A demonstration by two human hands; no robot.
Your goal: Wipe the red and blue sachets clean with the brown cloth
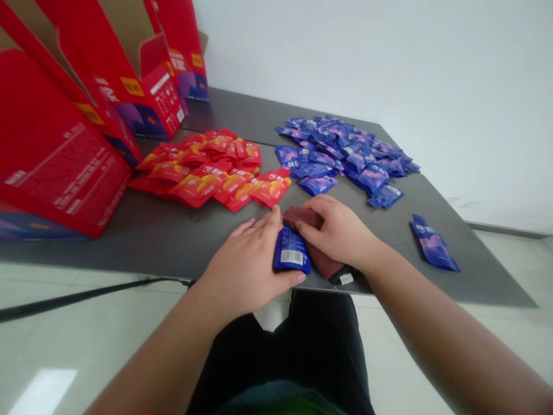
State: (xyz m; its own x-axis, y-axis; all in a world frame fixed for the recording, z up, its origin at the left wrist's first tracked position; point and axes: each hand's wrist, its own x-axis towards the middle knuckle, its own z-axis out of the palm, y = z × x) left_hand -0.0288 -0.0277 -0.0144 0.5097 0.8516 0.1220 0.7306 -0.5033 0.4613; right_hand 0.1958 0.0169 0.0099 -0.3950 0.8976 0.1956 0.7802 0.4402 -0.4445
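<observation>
Left hand's [248, 268] spread along the pouch [291, 256], just left of the cloth [325, 260], which the right hand [339, 230] has pinched. Pouch looks light, squishy, kinda slick; I'd hold it by the edges.

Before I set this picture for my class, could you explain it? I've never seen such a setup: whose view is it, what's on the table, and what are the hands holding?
No machine here, just one person's bare hands. The single picture comes from a camera on that person's head, looking forward and down. The left hand lies spread against a blue packet, barcode side up. The right hand grips a brown cloth beside it. On the grey table are a pile of red packets, a pile of blue packets, a lone packet at the right and tall red boxes at the left.
</observation>
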